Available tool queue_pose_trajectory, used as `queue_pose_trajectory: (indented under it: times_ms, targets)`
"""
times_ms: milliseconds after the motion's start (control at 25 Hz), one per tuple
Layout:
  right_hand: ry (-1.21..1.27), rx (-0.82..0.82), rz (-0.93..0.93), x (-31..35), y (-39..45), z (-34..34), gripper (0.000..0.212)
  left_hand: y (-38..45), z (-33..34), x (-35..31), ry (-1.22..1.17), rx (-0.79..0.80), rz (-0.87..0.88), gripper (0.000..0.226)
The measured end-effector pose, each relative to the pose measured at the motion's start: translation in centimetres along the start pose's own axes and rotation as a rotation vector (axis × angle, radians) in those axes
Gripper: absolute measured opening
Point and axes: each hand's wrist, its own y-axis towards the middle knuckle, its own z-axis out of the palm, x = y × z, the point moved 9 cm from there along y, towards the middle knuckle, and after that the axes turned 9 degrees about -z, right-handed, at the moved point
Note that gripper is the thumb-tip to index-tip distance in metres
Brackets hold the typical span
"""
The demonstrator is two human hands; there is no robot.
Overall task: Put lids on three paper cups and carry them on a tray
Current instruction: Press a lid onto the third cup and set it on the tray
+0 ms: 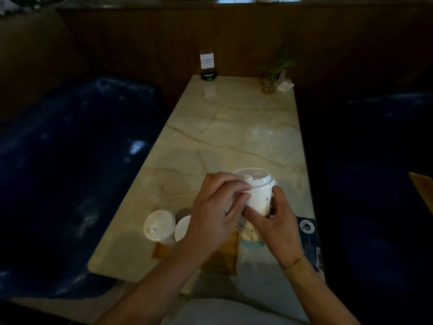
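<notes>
Both hands, left hand [216, 207] & right hand [276, 221], grip third cup [259, 200], pressing its lid [254, 178]; two lidded cups [160, 227] wait left on wooden tray [222, 256]; carrying remains.

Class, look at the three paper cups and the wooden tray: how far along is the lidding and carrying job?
Done: the far-left cup stands lidded on the wooden tray, and the middle cup beside it appears lidded too. In hand: the left hand and right hand grip the third cup, fingers at its white lid. Left: seat that lid, set the cup down, carry the tray.
</notes>
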Motion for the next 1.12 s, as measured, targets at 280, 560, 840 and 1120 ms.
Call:
queue_pose_trajectory:
  times_ms: [280,560,840,1120]
  targets:
    - [0.007,-0.008,0.010,0.4,0.6,-0.6,0.057,0.7,0.1,-1.0,-0.011,-0.023,0.058,0.016]
    - [0.113,0.089,0.044,1.7,1.0,-0.6,0.063,1.1,-0.5,-0.9,-0.091,-0.014,0.004,0.017]
    - [0.276,0.228,0.132,2.5,1.2,-0.4,0.065,2.0,-1.3,-0.9,-0.163,0.000,0.033,0.015]
    - [0.371,0.288,0.197,2.2,1.2,-0.4,0.057,2.4,-1.7,0.0,-0.269,0.025,0.007,0.013]
